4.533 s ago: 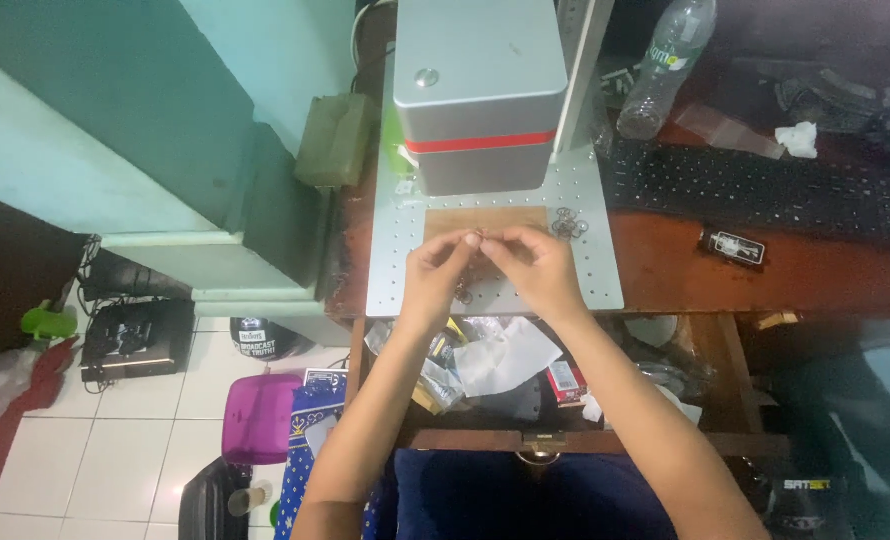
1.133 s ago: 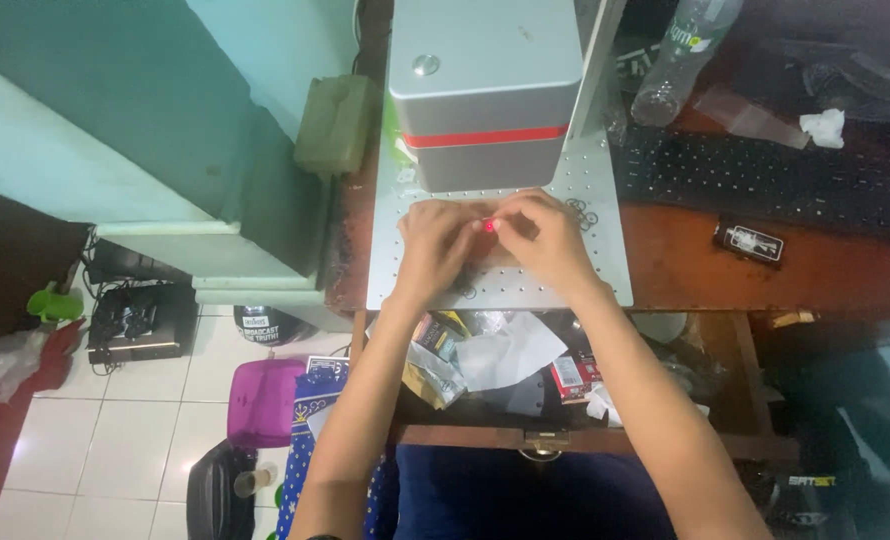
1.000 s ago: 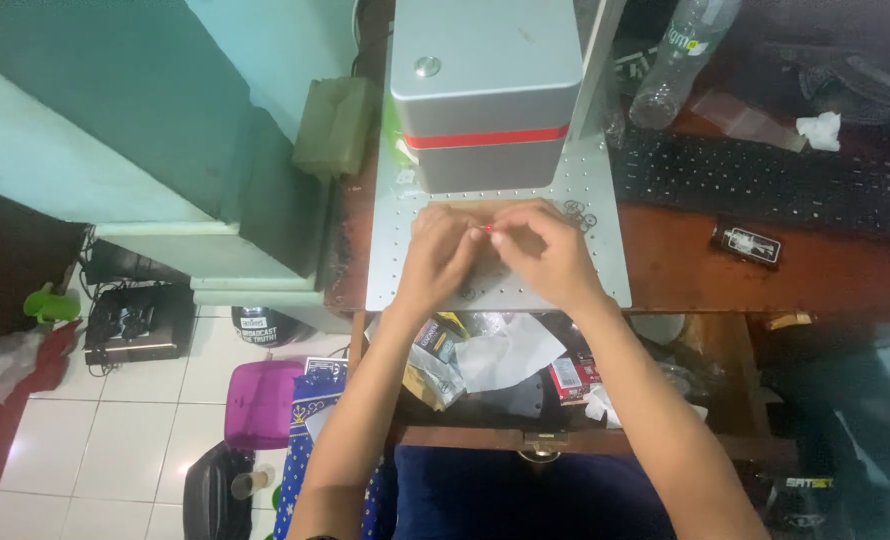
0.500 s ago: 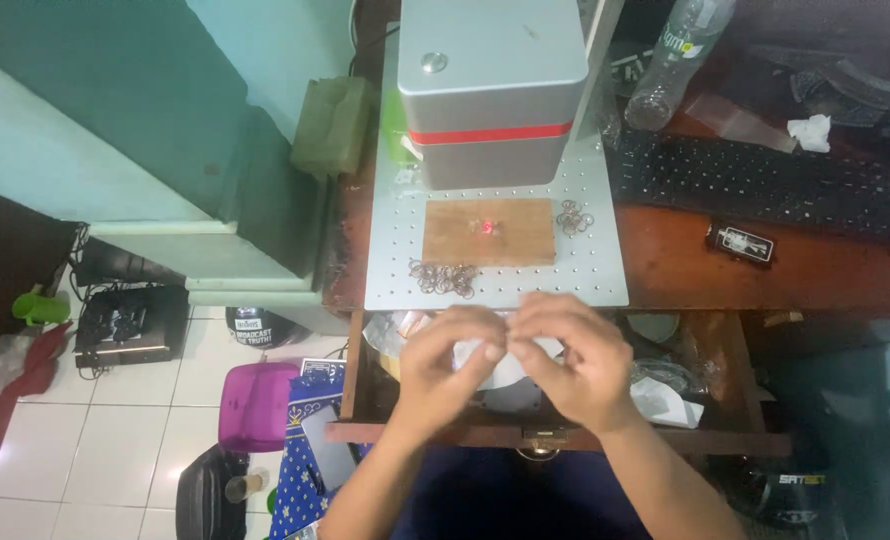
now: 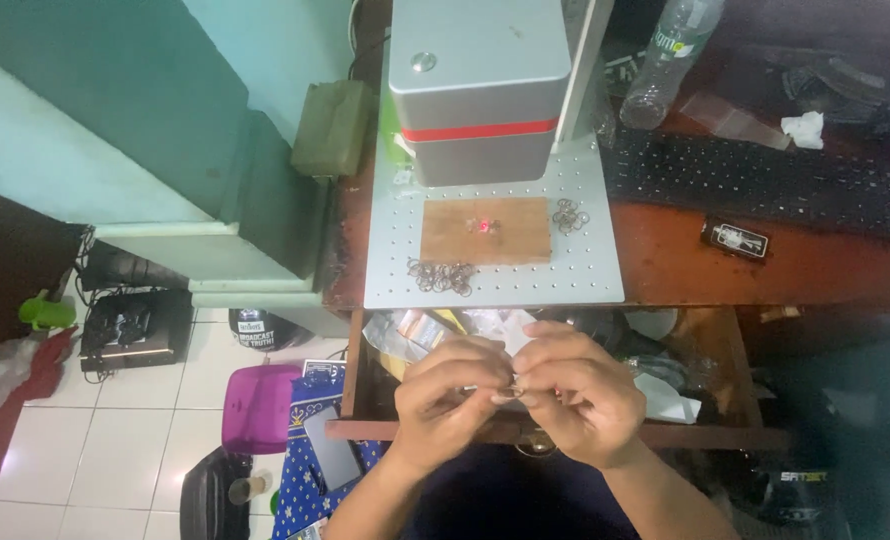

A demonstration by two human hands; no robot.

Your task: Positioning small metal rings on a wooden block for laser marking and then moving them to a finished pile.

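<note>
Metal, thin and small: what looks like a little ring (image 5: 506, 388) sits pinched between the fingertips of the left hand (image 5: 447, 390) and right hand (image 5: 577, 392), above the open drawer (image 5: 555, 432). Likely light, stiff and slippery; best gripped by its rim. More rings (image 5: 442, 277) lie at 12 o'clock on the perforated plate (image 5: 395, 240).

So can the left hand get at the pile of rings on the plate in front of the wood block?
Probably yes. The rings lie bare on the plate, nothing between them and the left hand. But its fingers are pinching a small piece with the right hand.
</note>
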